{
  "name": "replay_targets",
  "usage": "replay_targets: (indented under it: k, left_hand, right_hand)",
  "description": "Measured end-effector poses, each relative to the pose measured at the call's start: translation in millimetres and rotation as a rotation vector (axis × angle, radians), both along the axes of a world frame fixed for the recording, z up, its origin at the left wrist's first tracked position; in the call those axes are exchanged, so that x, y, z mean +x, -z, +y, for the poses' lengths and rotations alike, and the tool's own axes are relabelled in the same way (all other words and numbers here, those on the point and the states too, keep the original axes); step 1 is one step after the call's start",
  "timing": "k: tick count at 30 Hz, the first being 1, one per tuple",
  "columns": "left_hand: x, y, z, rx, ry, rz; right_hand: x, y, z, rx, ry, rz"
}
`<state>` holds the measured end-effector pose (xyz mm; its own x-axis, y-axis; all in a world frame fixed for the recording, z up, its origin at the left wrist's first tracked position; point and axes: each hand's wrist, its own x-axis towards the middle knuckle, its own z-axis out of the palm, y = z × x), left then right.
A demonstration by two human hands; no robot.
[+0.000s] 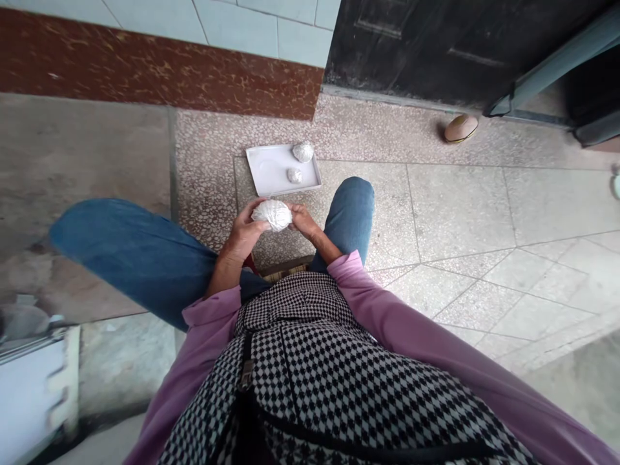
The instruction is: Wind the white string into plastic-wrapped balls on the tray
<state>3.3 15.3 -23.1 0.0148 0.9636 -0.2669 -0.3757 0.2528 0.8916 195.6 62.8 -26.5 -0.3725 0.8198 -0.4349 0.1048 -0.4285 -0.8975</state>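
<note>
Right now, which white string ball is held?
The largest-looking ball, between the left hand and right hand; both others lie on the white rectangular tray.

**Checks, Mauve and Blue**

The torso is covered by a checked garment (320, 361) in black and pale grey — small, slanting checks, packed close, that look finer toward the lower hem. A thin dark seam (286, 363) runs down the front, and beside it lies a narrow black strap (248, 345) with a small metallic fitting (247, 373). The arms wear a plain mauve left sleeve (194, 352) and right sleeve (402, 329), both ending below the elbow in wide, loose cuffs (345, 263). The left hand (243, 234) and right hand (304, 221) are bare. Blue jeans (130, 258) cover the legs — softly creased, paler in patches, smooth and rounded over the knees.
</note>
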Motion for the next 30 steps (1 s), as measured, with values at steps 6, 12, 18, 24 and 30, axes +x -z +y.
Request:
replay_targets:
  k: [6,12,18,24,30]
  left_hand:
    - [-10.3,14.6,7.1,0.002,-0.266,0.08]
    - [-24.2,29.8,9.4,-0.021,-0.4,0.329]
    - [-15.7,5.0,6.0,0.034,-0.125,0.534]
    - [-4.2,-20.3,-5.1,0.074,0.152,0.234]
    - [-4.0,-14.7,-5.3,0.017,-0.03,-0.063]
  right_hand:
    - [-9.9,-13.0,-29.1,0.058,-0.168,-0.15]
    - [4.6,-42.3,-54.3,0.256,-0.315,-0.109]
    - [31.1,-76.1,-1.0,0.51,-0.354,-0.101]
    - [33.1,-71.0,56.7,0.471,-0.231,-0.128]
    - [-3.9,-21.4,12.1,0.122,-0.107,-0.061]
